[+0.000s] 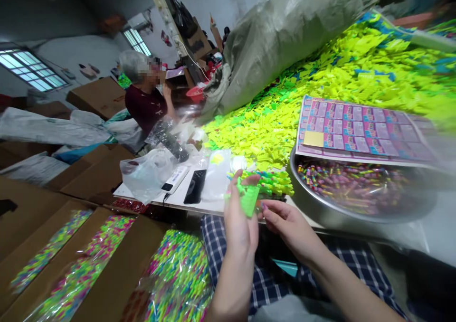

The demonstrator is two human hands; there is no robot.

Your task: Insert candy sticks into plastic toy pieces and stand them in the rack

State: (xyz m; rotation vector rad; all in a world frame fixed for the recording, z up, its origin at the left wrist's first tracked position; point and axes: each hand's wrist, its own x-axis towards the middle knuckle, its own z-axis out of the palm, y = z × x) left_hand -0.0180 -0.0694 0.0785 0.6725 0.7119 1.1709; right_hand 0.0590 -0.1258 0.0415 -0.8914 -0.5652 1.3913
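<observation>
Navy checked cloth (215, 241) covers the lap at six o'clock from a green piece (249, 199), which the left hand (239, 222) holds up by the near edge of the white tabletop (176, 200). Its thumb and fingers close around the piece. At four o'clock is the right hand (290, 222), its fingertips drawn together just beside the piece's lower corner; whether they pinch anything or touch it, I cannot tell. Clear packs (178, 269) of multicoloured bits lie at eight o'clock, beside a carton (117, 265) with more.

Just past the left hand, at two o'clock, a bunch of green strips (276, 183) rests on the tabletop. A phone (195, 187) lies at nine o'clock, then a white power bank (175, 178) with a cable, then a crumpled plastic bag (142, 177). At three o'clock stands a metal basin (302, 198) of small, many-coloured pieces; a printed sheet (356, 127) lies over its far side.

Farther off, at one to two o'clock, spreads a heap (356, 70) of yellow-green pieces with some blue. A bulging grey sack (288, 42) lies along it, between twelve and one. At ten o'clock, beyond the tabletop, is a person (142, 108) in a dark red top, one hand raised. Two barred windows (32, 68) show behind.
</observation>
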